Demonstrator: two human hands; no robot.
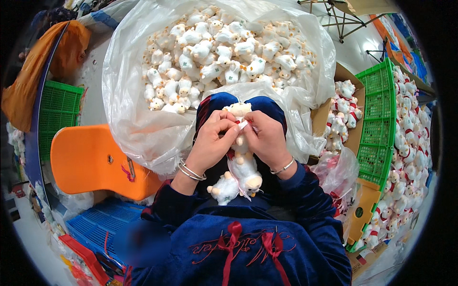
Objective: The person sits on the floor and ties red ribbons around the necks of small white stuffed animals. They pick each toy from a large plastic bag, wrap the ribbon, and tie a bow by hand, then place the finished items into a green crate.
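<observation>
Between my knees a small white plush toy [238, 109] is held upright, its cream head showing above my fingers. My left hand [215, 139] is closed, thumb and fingers pinched together at the toy's neck. From the other side my right hand [268, 139] pinches at the same spot. A small white strip [243, 125] shows between the fingertips, with a bit of red beside it; its exact kind is unclear. Below, on my lap, lie another plush toy [246, 175] with a thin pinkish ribbon and a smaller-looking one [223, 188].
Ahead, a large clear plastic bag [125, 102] is full of white plush toys [210, 52]. An orange chair [81, 157] stands at left, near a blue crate [98, 224]. On the right are a cardboard box [322, 119] and green crate [377, 119], beside many toys with red neckwear [408, 152].
</observation>
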